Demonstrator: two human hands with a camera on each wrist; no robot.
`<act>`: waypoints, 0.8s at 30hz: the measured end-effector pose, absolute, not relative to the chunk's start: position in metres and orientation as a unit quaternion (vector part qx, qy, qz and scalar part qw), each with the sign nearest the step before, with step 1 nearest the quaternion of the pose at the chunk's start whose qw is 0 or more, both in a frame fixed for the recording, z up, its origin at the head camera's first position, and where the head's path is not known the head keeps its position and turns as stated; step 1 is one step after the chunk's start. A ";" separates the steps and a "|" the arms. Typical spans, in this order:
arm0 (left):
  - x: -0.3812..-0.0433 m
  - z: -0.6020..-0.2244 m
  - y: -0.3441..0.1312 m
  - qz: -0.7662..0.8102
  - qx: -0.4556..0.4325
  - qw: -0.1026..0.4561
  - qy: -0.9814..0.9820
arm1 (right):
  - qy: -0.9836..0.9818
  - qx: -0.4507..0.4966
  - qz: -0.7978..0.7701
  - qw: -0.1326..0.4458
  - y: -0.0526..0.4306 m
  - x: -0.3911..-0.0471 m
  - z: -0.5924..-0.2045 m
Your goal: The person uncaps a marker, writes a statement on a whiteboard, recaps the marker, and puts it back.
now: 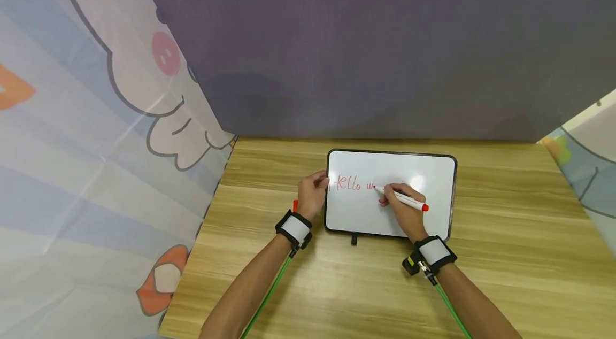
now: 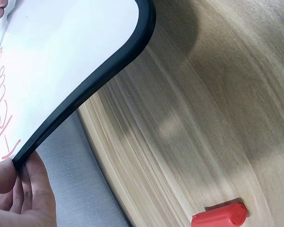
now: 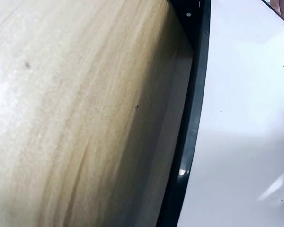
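A black-framed whiteboard (image 1: 361, 213) stands on the wooden table, with red handwriting (image 1: 347, 183) reading "Hello" and the start of another word. My left hand (image 1: 312, 195) pinches the board's left edge, thumb on the front and fingers (image 2: 39, 182) behind the frame. In my right hand (image 1: 407, 215) is a white marker (image 1: 403, 198) with a red end, its red tip at the last written strokes. The right wrist view shows the frame's edge (image 3: 191, 109) and white surface, but not the marker. A red marker cap (image 2: 220, 215) lies on the table near my left wrist.
A small black foot (image 1: 354, 239) juts out below the board's lower edge. Behind the table (image 1: 308, 296) rises a dark grey panel (image 1: 366, 50). Cartoon-printed sheeting (image 1: 96, 178) hangs on the left. Green cables (image 1: 271, 291) run back from both wrist straps.
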State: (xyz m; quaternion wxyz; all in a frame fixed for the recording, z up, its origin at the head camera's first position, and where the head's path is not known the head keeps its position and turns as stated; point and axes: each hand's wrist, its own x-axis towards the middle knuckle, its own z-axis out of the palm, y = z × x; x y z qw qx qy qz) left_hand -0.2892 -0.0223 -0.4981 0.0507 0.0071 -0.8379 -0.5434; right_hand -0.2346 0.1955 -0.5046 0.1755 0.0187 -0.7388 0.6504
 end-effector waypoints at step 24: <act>-0.289 -0.495 -0.024 -0.542 0.001 0.049 -0.839 | -0.747 0.002 0.641 0.176 0.194 -0.236 -0.501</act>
